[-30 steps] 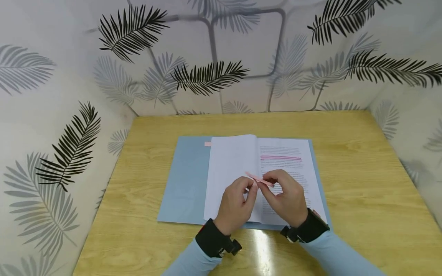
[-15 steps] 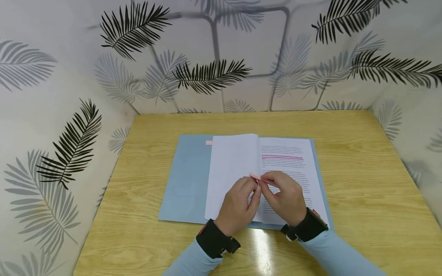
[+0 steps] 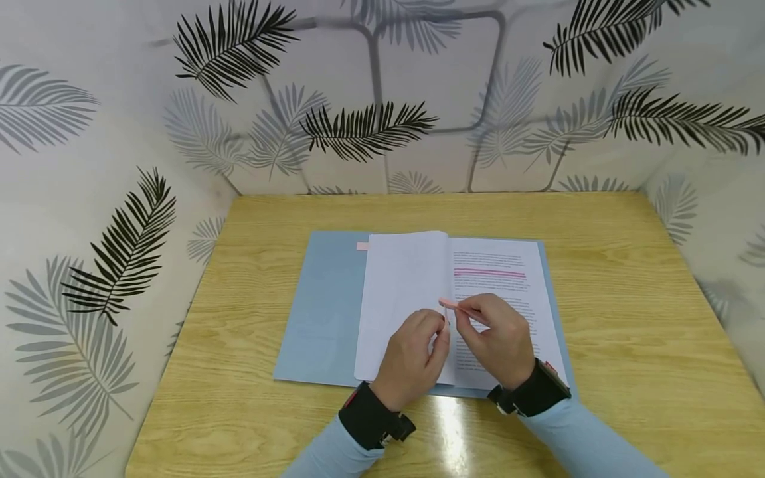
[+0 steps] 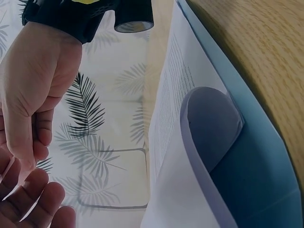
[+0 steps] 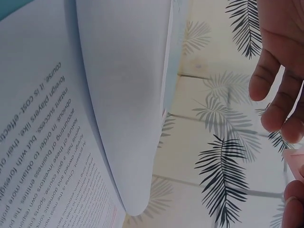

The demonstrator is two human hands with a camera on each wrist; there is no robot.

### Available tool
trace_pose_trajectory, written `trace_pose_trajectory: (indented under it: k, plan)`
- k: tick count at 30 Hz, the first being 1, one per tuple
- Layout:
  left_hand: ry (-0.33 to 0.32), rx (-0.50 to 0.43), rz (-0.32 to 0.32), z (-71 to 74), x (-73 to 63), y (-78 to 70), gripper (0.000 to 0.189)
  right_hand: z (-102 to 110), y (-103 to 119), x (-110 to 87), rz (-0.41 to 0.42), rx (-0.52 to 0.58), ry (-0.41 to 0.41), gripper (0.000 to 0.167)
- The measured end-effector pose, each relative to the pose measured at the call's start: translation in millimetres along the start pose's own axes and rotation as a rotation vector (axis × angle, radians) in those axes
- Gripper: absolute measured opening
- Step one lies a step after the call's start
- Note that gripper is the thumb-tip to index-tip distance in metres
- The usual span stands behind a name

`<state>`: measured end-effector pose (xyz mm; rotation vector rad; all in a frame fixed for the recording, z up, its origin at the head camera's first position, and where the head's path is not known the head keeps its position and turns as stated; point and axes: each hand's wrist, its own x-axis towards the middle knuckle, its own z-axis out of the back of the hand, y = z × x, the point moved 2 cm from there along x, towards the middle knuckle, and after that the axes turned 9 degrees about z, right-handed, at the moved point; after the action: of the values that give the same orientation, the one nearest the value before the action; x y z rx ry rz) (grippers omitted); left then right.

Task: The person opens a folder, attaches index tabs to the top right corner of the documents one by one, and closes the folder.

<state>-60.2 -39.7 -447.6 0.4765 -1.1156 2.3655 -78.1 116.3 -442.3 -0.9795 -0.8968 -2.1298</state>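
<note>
My right hand [image 3: 499,338] pinches a small pad of pink sticky notes [image 3: 447,303] between thumb and fingers above the open document. Part of the pad [image 5: 295,161] shows at the right edge of the right wrist view. My left hand [image 3: 412,358] is close beside it, thumb and forefinger pinched together on a thin pale pink sticky note [image 3: 445,317], seen edge-on and mostly hidden by the fingers. Below lie a blank left page [image 3: 400,285] and a printed right page [image 3: 493,262] with pink highlighted lines, inside a blue folder [image 3: 317,312].
A pink tab [image 3: 362,246] sticks out from the left page's upper edge. The folder lies on a wooden table [image 3: 197,345]. Leaf-patterned cloth walls [image 3: 418,79] enclose the table's back and sides. In the left wrist view, the turned page [image 4: 209,123] curls up from the folder.
The pink pad has turned in my right fingers. My hands have drawn slightly apart, with a thin strip showing between them. Folder and pages stay in place.
</note>
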Motion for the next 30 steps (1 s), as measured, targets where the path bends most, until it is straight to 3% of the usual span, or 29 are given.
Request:
trace_pose_trajectory:
  k: [14, 21, 23, 26, 30]
  plan:
    - [-0.012, -0.005, 0.015, 1.3, -2.0, 3.0, 0.015, 4.9, -4.6, 0.1, -0.054, -0.066, -0.006, 0.012]
    - [-0.011, -0.028, 0.007, 2.9, -4.4, 3.3, 0.017, 15.0, -22.6, -3.6, -0.123, -0.117, -0.040, 0.010]
    - [-0.009, -0.030, 0.009, 3.3, -5.3, 3.9, 0.017, 20.5, -31.0, -5.3, -0.170, -0.107, -0.033, 0.014]
    - [-0.012, -0.023, 0.013, 3.6, -6.2, 5.2, 0.017, 31.2, -46.0, -7.9, -0.284, -0.079, -0.025, 0.033]
    - [-0.018, -0.016, 0.008, 3.4, -6.9, 6.4, 0.017, 53.4, -71.9, -9.9, -0.546, -0.036, -0.029, 0.041]
